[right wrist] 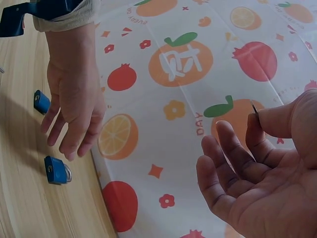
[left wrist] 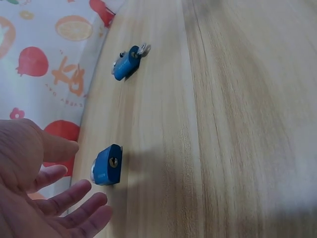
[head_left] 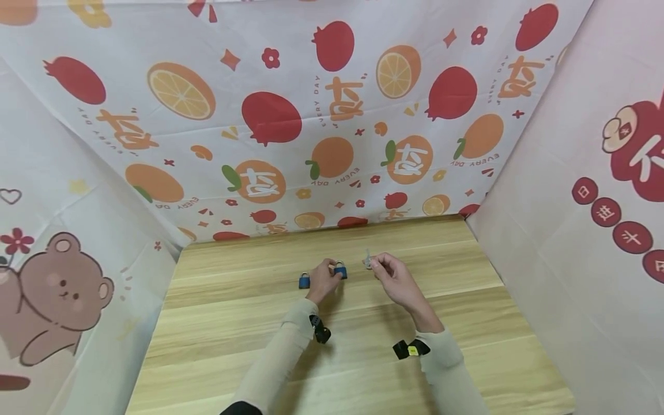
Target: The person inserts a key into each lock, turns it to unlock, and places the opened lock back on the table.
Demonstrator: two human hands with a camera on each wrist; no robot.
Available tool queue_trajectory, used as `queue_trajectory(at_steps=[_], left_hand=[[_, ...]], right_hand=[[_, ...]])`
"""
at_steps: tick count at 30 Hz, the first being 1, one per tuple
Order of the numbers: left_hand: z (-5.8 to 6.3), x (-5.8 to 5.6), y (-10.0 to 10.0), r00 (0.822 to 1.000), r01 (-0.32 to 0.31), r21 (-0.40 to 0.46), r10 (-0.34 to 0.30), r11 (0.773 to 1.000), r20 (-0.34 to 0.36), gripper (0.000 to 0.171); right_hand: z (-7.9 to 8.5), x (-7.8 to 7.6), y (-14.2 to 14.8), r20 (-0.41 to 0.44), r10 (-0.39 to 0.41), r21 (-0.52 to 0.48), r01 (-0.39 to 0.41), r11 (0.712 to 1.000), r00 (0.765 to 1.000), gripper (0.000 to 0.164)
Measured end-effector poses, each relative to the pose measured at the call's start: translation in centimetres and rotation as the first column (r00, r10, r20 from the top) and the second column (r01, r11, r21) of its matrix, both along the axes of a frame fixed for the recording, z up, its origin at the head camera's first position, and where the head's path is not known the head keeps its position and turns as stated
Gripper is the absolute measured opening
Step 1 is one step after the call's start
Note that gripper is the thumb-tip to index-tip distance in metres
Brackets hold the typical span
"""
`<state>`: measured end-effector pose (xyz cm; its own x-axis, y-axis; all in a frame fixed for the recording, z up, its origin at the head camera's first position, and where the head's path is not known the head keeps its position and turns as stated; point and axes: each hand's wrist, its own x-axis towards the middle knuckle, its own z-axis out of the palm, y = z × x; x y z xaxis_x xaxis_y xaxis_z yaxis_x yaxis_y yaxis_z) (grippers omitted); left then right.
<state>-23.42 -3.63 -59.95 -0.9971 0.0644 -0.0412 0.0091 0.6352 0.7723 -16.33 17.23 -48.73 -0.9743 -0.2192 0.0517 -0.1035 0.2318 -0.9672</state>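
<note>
Two blue padlocks stand near the back of the wooden table: a left padlock [head_left: 304, 280] and a right padlock [head_left: 340, 270]. My left hand [head_left: 324, 279] is between them, its fingertips overlapping the right padlock in the head view. Its fingers look relaxed and spread in the left wrist view, beside a padlock [left wrist: 109, 166] with its keyhole showing. A small metal piece [left wrist: 143, 48] shows at the other padlock [left wrist: 127, 63] there. To the right, my right hand [head_left: 396, 279] pinches a small metal key [head_left: 368, 262] between thumb and index finger; the key [right wrist: 254, 107] appears edge-on in the right wrist view.
The wooden table [head_left: 233, 340] ends at a fruit-printed cloth [head_left: 218, 144] close behind the padlocks. Printed cloth walls stand at the left [head_left: 41, 190] and right [head_left: 539, 190] sides. Black wrist cameras [head_left: 410, 349] are strapped over both sleeves.
</note>
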Motion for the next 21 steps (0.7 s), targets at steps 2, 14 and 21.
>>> queue_trajectory(at_steps=[2, 14, 21], left_hand=[[-0.1, -0.2, 0.0, 0.999, 0.014, -0.004, -0.013, 1.000, 0.037, 0.037], [-1.9, -1.9, 0.1, 0.998, 0.000, -0.094, 0.006, 0.996, 0.062, 0.034], [-1.7, -2.2, 0.5, 0.999, 0.021, -0.163, -0.014, 0.986, 0.044, 0.034]], right_hand=[[0.0, 0.1, 0.1, -0.006, -0.002, -0.001, 0.002, 1.000, 1.000, 0.034], [0.3, 0.7, 0.5, -0.019, -0.009, 0.004, 0.009, 1.000, 1.000, 0.034], [0.2, 0.8, 0.6, -0.025, -0.008, 0.006, 0.008, 1.000, 1.000, 0.034]])
